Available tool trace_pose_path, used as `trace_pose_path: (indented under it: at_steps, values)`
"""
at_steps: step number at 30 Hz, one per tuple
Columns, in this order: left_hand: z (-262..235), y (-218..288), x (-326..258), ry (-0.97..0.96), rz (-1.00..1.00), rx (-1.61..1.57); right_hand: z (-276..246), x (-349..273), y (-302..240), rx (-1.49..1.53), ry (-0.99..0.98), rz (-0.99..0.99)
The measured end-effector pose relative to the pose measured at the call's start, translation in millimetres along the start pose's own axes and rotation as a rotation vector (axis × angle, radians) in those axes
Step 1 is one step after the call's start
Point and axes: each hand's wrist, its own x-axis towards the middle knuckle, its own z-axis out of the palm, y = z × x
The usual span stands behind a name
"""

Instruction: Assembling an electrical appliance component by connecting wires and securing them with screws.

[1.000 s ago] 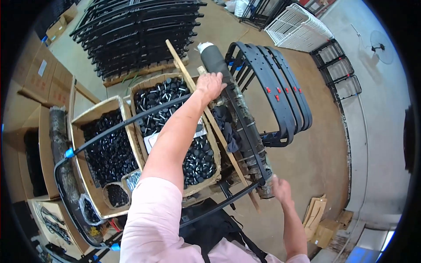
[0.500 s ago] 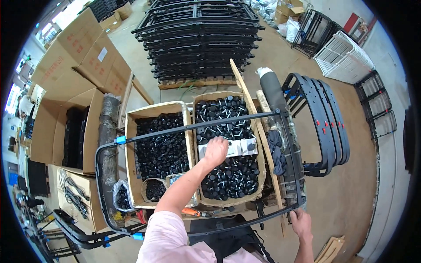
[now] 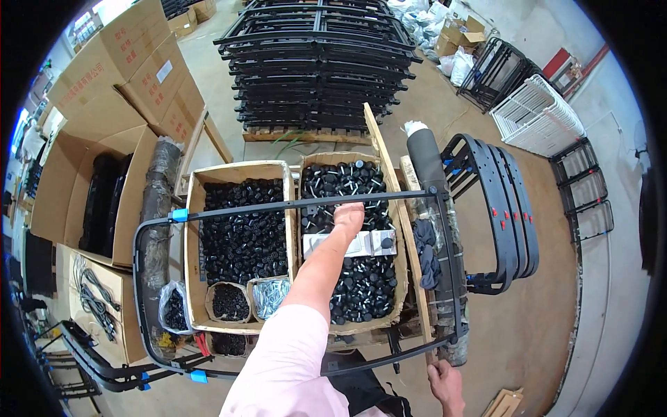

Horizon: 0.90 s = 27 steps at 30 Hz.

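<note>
A large black metal frame (image 3: 278,206) with blue clips lies across two open cardboard boxes. The right box (image 3: 361,292) is full of small black plastic parts. My left hand (image 3: 347,217), on a pink-sleeved arm, reaches over this box, and its curled fingers meet the frame's far bar. Whether they grip the bar is hidden. My right hand (image 3: 445,386) is at the lower right, closed on the frame's near right corner beside a wooden slat (image 3: 396,208).
The left box (image 3: 240,229) holds more black parts, small tubs and a bag of screws. A grey roll (image 3: 425,160) and curved black frames (image 3: 500,208) stand to the right. Stacked black frames (image 3: 319,62) sit on a pallet behind. Cardboard cartons (image 3: 104,104) line the left side.
My left hand has left the grey roll at the frame's far end and come down over the right box, up to the frame's bar. The view has swung left and downward.
</note>
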Motion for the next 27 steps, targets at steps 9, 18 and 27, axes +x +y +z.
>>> trace_pose_path:
  at_steps: [9, 18, 27]
  values:
    - [5.0, 25.2, -37.0, 0.121, -0.609, -1.422, -17.0, 18.8, -15.6, 0.083, 0.105, -0.053]
    - [-67.8, 18.2, -198.6, -0.16, -0.444, -1.85, -17.4, 126.7, -111.5, 0.271, 0.106, -0.487]
    - [-147.6, 50.9, -452.1, -0.001, -0.36, -1.02, 75.2, 360.6, -266.2, -0.433, 0.17, -0.896]
